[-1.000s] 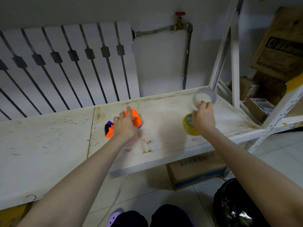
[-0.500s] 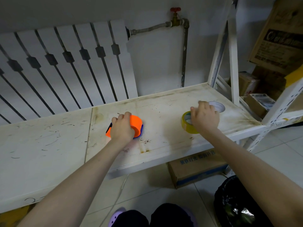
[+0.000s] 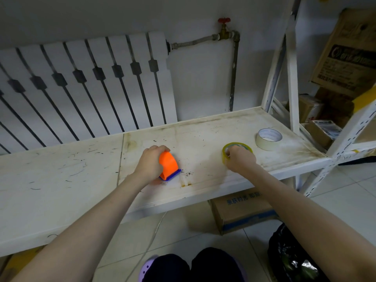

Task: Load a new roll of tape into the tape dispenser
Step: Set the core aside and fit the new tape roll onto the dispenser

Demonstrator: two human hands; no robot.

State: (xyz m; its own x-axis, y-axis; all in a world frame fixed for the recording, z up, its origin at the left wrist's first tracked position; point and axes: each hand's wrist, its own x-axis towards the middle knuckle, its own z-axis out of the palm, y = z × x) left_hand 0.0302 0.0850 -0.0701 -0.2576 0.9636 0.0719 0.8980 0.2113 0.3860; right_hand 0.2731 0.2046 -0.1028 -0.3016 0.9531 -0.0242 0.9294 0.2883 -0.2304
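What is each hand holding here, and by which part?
The left hand grips the orange tape dispenser over its curved top and side. The right hand holds the yellowish tape roll, fingers on its near rim and seemingly into its core.

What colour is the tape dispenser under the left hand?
Bright orange with a blue edge at its base, seen in the head view: tape dispenser, left hand.

Orange dispenser (image 3: 168, 163), yellowish tape roll (image 3: 227, 147)

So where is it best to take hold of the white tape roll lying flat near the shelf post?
Pinch the wall of the white tape roll from above, one finger inside its open core; it lies flat, hole up, clear of the yellow roll.
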